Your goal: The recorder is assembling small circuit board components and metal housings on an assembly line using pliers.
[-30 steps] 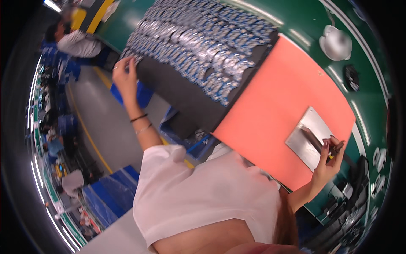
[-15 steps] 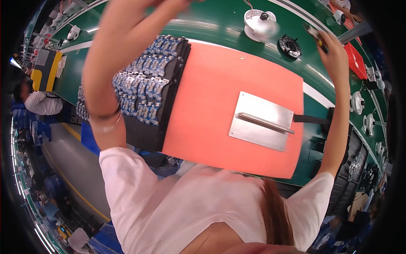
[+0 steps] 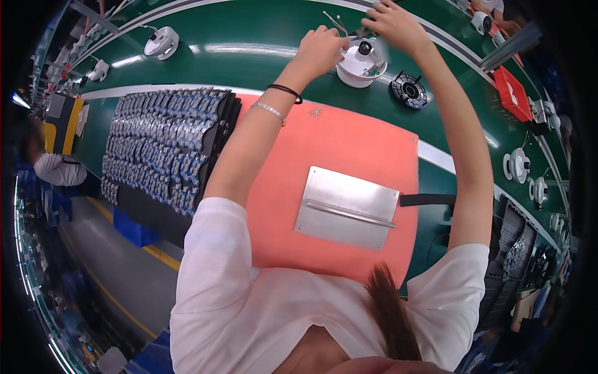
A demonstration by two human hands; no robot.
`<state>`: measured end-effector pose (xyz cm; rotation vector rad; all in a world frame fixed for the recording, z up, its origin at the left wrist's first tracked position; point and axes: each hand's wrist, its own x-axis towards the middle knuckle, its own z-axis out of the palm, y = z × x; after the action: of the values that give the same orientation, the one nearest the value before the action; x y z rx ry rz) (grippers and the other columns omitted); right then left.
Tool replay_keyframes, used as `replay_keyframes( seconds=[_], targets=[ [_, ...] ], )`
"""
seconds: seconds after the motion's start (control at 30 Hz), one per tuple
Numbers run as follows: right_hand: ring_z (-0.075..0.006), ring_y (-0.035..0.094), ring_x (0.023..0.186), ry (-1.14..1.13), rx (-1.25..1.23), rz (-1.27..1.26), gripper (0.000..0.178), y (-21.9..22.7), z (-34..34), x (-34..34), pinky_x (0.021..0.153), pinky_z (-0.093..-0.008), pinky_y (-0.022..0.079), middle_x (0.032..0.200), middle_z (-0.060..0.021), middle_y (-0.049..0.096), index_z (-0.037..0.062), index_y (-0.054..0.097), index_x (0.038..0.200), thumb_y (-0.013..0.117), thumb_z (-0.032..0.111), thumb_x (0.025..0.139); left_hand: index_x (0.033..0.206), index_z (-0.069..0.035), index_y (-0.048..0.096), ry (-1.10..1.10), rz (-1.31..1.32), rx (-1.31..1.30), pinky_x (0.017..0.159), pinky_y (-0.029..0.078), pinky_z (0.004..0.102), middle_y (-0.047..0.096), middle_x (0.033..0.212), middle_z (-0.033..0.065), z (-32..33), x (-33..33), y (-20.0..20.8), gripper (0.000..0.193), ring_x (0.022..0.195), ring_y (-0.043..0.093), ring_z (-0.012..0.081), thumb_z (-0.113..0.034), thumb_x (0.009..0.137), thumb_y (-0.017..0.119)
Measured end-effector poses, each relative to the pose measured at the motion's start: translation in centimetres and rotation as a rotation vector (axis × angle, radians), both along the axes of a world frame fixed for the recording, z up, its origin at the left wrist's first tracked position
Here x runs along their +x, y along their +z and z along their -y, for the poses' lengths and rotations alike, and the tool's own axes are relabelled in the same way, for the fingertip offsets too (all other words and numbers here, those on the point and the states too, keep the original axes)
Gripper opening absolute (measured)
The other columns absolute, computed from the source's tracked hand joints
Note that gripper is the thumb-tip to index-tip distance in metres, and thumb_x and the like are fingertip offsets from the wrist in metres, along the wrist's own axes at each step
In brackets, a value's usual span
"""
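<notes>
At the far side of the green bench stands a white dome-camera housing (image 3: 356,76) with a black lens (image 3: 365,48) inside. My left hand (image 3: 321,51) is closed at the housing's left rim; its fingertips are partly hidden. Thin wires (image 3: 336,23) rise beside those fingers. My right hand (image 3: 395,26) is above the housing, its fingers curled round a dark hand tool (image 3: 359,32) that points left toward my left hand. The tool's exact kind is unclear, as the fingers cover much of it. A black round ring part (image 3: 409,91) lies to the right of the housing.
Before me a metal plate with a bar handle (image 3: 349,209) lies on a pink mat (image 3: 280,187). Rows of small blue-and-silver parts (image 3: 156,140) fill a black foam tray at left. More white housings (image 3: 162,43) stand along the bench. A red bin (image 3: 512,93) sits at right.
My left hand has come down from the upper left to the housing. The right hand has swung left with the tool, from beyond the black ring to above the housing. The whole view has shifted.
</notes>
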<state>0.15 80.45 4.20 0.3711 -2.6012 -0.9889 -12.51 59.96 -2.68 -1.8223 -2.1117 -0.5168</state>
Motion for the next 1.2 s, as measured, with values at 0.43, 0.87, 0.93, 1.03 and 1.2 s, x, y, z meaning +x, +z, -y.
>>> replay_keyframes(
  seconds=[0.43,0.87,0.93,1.03,1.2],
  targets=[
    [-0.021,0.063,0.108,-0.14,-0.054,0.255,0.014,-3.2,-1.4,-0.3,0.094,-0.0366,0.05,0.1,-0.0018,0.067,0.0126,0.069,0.095,0.071,0.014,0.081,0.086,-0.012,0.075,-0.057,0.383,0.152,0.085,0.054,0.0406,0.07,0.091,0.0048,-3.8,1.0,-0.7,0.006,0.096,0.062,0.0281,-0.016,0.085,0.071],
    [-0.0307,0.065,0.1,-0.204,-0.235,-0.089,0.029,4.5,1.8,9.0,0.084,-0.0421,0.051,0.102,-0.0113,0.067,0.0092,0.067,0.11,0.072,0.015,0.082,0.092,-0.002,0.063,-0.306,0.406,-0.118,0.065,0.05,0.0324,0.066,0.073,0.0089,12.9,3.3,16.9,0.011,0.067,0.065,0.0219,-0.013,0.094,0.064],
    [-0.0323,0.063,0.102,-0.321,-0.555,-0.067,0.037,5.2,5.8,11.8,0.091,-0.042,0.05,0.106,-0.0122,0.067,0.0046,0.063,0.12,0.067,0.006,0.083,0.091,0.001,0.06,-0.378,0.433,-0.054,0.062,0.048,0.0302,0.061,0.071,0.0073,20.3,4.2,19.9,0.011,0.066,0.062,0.0156,-0.009,0.096,0.062],
    [-0.0228,0.066,0.093,-0.307,-1.182,-0.023,0.031,4.9,11.8,15.7,0.086,-0.0323,0.05,0.1,-0.0116,0.068,0.0019,0.063,0.12,0.061,0.003,0.09,0.096,0.005,0.066,-0.082,0.458,0.08,0.064,0.049,0.0277,0.067,0.078,0.011,34.8,9.0,24.2,0.007,0.069,0.065,0.0169,0.003,0.09,0.063],
    [-0.0147,0.064,0.089,-0.383,-1.896,0.115,0.026,0.4,19.4,23.1,0.084,-0.0298,0.051,0.092,-0.0071,0.066,-0.007,0.06,0.12,0.052,0.0,0.096,0.106,0.0,0.066,0.472,0.752,0.442,0.071,0.046,0.0237,0.066,0.095,0.0064,55.1,12.6,17.4,0.011,0.079,0.059,0.0106,-0.005,0.099,0.06]
  ],
)
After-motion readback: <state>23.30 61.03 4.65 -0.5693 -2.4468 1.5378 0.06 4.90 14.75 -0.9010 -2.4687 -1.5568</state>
